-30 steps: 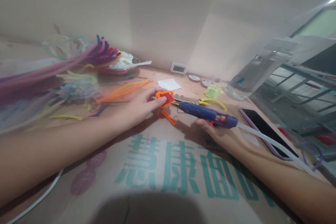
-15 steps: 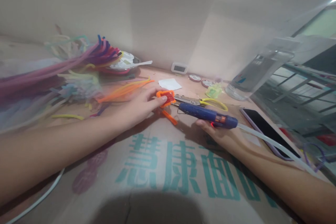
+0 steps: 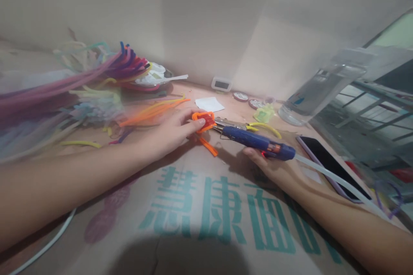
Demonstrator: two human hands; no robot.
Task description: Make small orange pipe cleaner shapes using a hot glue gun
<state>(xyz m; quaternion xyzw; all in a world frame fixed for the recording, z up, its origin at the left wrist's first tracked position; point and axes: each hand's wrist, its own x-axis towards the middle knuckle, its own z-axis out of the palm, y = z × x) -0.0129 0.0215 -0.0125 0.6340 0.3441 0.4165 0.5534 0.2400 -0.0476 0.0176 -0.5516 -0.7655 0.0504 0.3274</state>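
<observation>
My left hand (image 3: 176, 131) pinches a small orange pipe-cleaner loop (image 3: 203, 120) with a red piece inside it, held just above the cardboard sheet (image 3: 206, 206). My right hand (image 3: 269, 165) grips a blue hot glue gun (image 3: 256, 142) from below. Its nozzle points left and touches the right side of the loop. A clear glue stick (image 3: 335, 178) trails back from the gun over my right forearm. An orange pipe-cleaner tail (image 3: 208, 146) lies under the loop.
A pile of coloured pipe cleaners (image 3: 74, 90) fills the left. Yellow-handled pliers (image 3: 258, 126), a white paper slip (image 3: 209, 104), a phone (image 3: 329, 165) and a clear water bottle (image 3: 319, 90) lie around. A white cable (image 3: 45, 247) runs at the lower left. Walls close the back.
Almost nothing has moved; the glue gun's nozzle has crept slightly closer against the loop, and the view shifted a little.
</observation>
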